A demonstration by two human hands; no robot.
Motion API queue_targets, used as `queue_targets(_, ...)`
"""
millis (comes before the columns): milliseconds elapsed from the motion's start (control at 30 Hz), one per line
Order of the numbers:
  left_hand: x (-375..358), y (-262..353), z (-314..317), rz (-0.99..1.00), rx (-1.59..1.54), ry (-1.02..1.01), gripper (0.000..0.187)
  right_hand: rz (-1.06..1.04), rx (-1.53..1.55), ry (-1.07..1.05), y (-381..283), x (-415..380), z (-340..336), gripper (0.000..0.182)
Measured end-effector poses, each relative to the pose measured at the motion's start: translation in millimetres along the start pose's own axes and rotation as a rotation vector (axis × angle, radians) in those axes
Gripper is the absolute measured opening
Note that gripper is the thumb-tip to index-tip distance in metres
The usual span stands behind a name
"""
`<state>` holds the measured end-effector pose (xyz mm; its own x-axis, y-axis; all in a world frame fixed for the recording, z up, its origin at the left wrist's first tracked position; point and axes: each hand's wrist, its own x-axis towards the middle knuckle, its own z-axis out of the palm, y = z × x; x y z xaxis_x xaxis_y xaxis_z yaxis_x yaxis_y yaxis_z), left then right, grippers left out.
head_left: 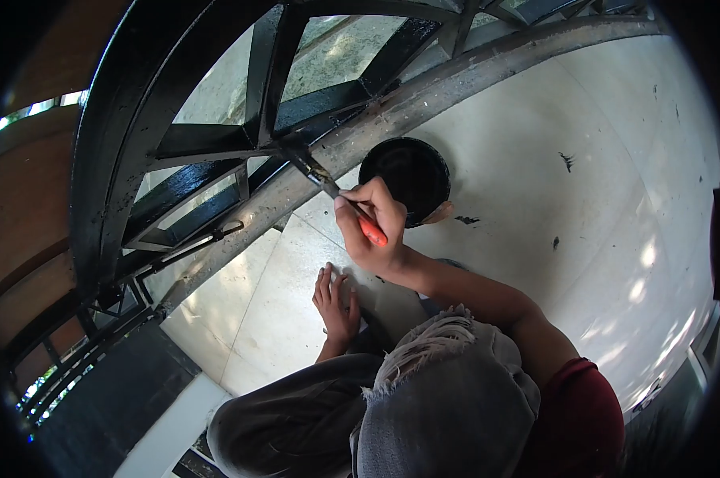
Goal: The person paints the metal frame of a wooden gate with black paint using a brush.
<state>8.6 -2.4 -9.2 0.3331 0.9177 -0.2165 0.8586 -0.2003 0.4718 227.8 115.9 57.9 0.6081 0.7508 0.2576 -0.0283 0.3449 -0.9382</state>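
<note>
My right hand (372, 219) grips a paintbrush (370, 229) with a red-orange handle, fingers wrapped round it. Its dark bristles lie against the lower bars of a black metal lattice frame (268, 80), parts of which shine as if wet. Just beyond that hand, a round black bucket (423, 187) with dark contents stands on the floor. Lower down, my left hand (337, 311) rests on the pale tiles (272, 279), fingers stretched out, holding nothing.
A grey stone sill (455, 84) runs under the frame. Black splashes (567, 162) mark the floor to the right. My grey denim-covered knee (447, 398) fills the lower middle. Brown panels (29, 199) and a dark slab (121, 390) stand at the left.
</note>
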Motion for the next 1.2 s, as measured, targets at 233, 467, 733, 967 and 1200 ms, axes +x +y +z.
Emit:
queue_targets(233,-1.3,-0.3,-2.0,0.021,0.005,0.015,0.041,0.154,0.178,-0.138,5.9,12.5,7.2,0.013)
queue_targets(467,-0.2,-0.1,-0.6,0.018,-0.01,0.012,0.041,0.244,0.195,-0.11,16.8,13.5,15.3,0.016)
queue_targets(733,-2.0,-1.1,-0.7,0.008,-0.018,0.003,0.042,0.277,0.238,-0.076,31.2,1.0,5.7,0.014)
queue_targets(967,0.9,-2.3,1.7,0.018,-0.007,0.008,0.043,0.238,0.346,-0.14,25.0,-15.5,6.7,0.016)
queue_targets(1200,-0.4,-3.2,1.5,0.017,-0.005,0.013,0.042,0.442,0.457,-0.135,21.5,-1.0,7.3,0.015)
